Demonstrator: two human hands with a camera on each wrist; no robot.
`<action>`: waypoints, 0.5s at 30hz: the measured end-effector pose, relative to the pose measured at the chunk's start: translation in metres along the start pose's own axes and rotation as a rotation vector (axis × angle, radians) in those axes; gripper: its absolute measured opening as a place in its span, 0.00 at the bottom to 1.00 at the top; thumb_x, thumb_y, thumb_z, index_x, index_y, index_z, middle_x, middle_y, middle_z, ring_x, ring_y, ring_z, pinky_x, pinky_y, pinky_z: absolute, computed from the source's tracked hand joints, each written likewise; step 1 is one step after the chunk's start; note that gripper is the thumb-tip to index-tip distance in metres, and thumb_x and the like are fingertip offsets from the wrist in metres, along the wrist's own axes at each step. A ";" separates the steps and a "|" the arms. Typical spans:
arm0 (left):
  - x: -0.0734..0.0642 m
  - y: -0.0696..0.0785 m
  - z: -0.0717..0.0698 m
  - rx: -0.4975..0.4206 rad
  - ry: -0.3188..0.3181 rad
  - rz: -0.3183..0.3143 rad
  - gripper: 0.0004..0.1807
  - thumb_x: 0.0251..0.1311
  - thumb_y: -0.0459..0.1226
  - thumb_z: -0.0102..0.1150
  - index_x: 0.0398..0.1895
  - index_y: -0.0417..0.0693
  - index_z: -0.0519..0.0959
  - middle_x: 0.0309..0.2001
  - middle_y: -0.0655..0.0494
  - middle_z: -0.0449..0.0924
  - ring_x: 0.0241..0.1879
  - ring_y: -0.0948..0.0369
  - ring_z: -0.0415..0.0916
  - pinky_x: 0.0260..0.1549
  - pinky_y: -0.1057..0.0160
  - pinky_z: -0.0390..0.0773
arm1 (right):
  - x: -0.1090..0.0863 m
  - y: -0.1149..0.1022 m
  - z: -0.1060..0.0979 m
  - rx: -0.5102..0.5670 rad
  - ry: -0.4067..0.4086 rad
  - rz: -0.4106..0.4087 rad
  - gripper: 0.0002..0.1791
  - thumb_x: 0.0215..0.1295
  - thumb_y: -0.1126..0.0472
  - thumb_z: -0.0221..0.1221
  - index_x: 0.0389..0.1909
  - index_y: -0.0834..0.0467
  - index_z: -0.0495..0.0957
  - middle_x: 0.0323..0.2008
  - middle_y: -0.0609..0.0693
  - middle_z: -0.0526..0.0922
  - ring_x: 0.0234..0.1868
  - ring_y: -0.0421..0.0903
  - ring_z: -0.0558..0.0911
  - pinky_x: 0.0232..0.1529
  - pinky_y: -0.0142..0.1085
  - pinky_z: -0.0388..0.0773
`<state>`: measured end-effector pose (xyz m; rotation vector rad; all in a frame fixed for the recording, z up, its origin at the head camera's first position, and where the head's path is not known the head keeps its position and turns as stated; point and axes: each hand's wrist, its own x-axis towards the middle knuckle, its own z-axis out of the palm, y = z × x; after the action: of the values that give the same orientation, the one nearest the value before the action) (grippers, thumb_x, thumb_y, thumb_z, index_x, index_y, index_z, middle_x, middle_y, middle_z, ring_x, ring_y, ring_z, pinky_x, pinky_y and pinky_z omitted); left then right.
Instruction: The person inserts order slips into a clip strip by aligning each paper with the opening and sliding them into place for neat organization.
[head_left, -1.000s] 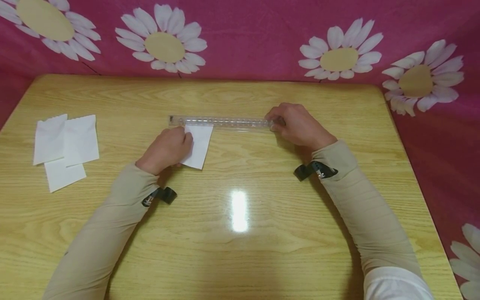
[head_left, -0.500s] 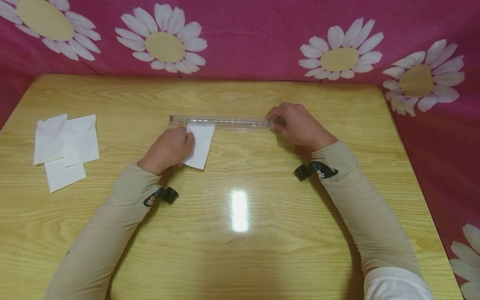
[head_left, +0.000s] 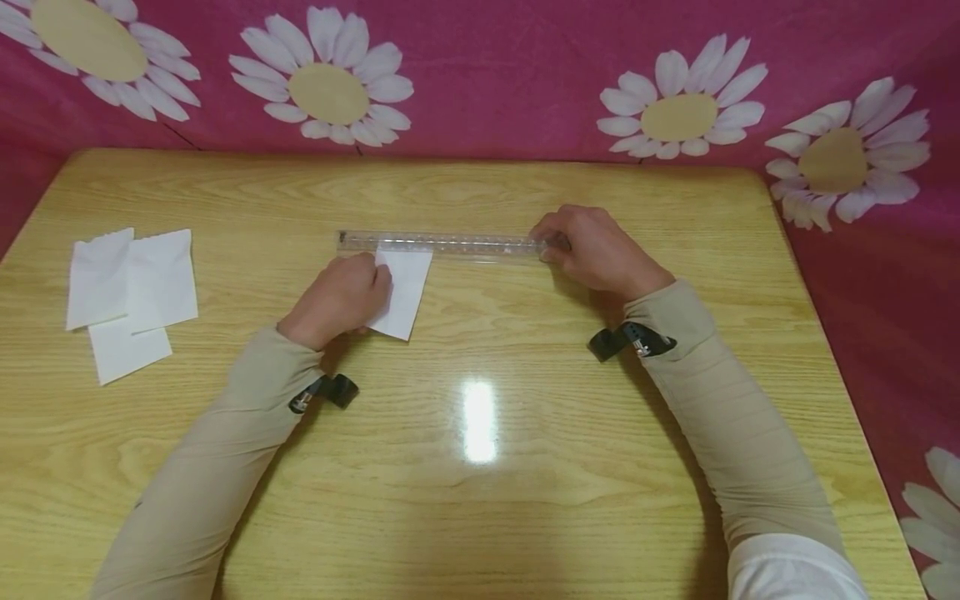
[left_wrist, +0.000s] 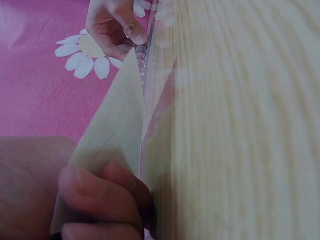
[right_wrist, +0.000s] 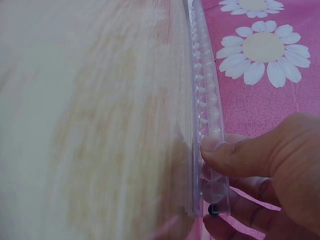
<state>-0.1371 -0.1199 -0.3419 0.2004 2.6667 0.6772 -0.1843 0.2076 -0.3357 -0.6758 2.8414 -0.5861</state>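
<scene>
In the head view, my left hand [head_left: 341,296] pinches a small white sheet of paper [head_left: 407,292] by its left side. The upper edge of the sheet meets a long clear plastic strip [head_left: 450,243], shaped like a ruler. Faint marks show on the paper [left_wrist: 117,120] in the left wrist view, with curled fingertips [left_wrist: 95,192] at its near end. My right hand [head_left: 600,250] grips the strip's right end. Close up, the right thumb [right_wrist: 220,155] presses on the strip [right_wrist: 210,90], which carries a row of round shapes. The fingers beneath are partly hidden.
Three white sheets [head_left: 161,279] lie overlapping on the left of the wooden table [head_left: 525,517]. Some of their top edges are wavy. Behind and to the right hangs pink cloth [head_left: 502,75] with large white flowers. A bright reflection lies on the tabletop.
My left hand and the paper have shifted slightly to the right along the clear strip. My right hand and the strip hold still.
</scene>
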 end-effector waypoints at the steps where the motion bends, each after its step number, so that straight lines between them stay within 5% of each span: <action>1: 0.000 0.000 0.000 0.000 0.000 0.001 0.24 0.79 0.43 0.29 0.34 0.39 0.74 0.24 0.49 0.74 0.20 0.56 0.73 0.33 0.58 0.74 | 0.000 0.000 0.000 0.001 -0.001 0.001 0.15 0.70 0.66 0.62 0.55 0.59 0.84 0.47 0.58 0.86 0.50 0.54 0.84 0.57 0.49 0.80; 15: 0.002 0.001 0.001 0.012 -0.001 -0.004 0.25 0.79 0.43 0.29 0.38 0.37 0.75 0.29 0.45 0.73 0.25 0.53 0.74 0.33 0.57 0.74 | 0.000 0.000 0.000 0.013 -0.001 0.001 0.15 0.70 0.66 0.62 0.55 0.60 0.84 0.47 0.58 0.86 0.49 0.54 0.84 0.56 0.49 0.80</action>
<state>-0.1382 -0.1181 -0.3425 0.1985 2.6703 0.6603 -0.1841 0.2080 -0.3361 -0.6725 2.8341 -0.6036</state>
